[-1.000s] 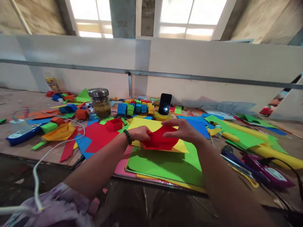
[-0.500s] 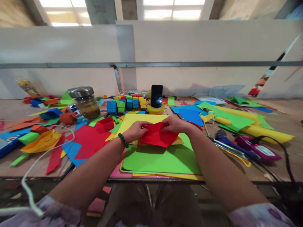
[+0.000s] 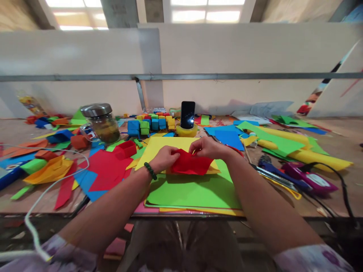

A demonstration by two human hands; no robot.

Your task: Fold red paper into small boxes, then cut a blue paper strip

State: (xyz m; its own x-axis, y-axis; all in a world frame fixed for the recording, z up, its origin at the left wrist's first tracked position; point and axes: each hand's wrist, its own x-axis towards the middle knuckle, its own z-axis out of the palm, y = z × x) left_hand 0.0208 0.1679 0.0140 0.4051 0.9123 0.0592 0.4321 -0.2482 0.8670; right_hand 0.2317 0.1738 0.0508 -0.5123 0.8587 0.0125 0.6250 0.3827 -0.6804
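Red folded paper [image 3: 193,163] is held up between the two hands, just above a stack of coloured sheets at the middle of the worktable's front edge. The left hand [image 3: 166,158] pinches its left end, thumb and fingers closed together on the edge; the right hand [image 3: 208,147] grips the upper right edge, its bent fingers drawn close to the thumb. Nearest the body, a white cable [image 3: 35,234] runs up past the left forearm, and a dark beaded bracelet [image 3: 150,170] circles the left wrist. Beneath the hands lies a green sheet [image 3: 193,192], with a yellow sheet [image 3: 154,145] on its far part. Left of these lie a flat red sheet [image 3: 109,172] and an orange-yellow folded paper piece [image 3: 49,170]; to the right are a purple device [image 3: 310,181] and, past it, a yellow roll [image 3: 326,160]. Farther back stand a lidded glass mug [image 3: 104,128], small paper cubes [image 3: 134,128] and a phone [image 3: 187,114] upright at a yellow ring [image 3: 186,131]. A pale partition [image 3: 241,49] closes the far side, with windows [image 3: 188,16] above it.
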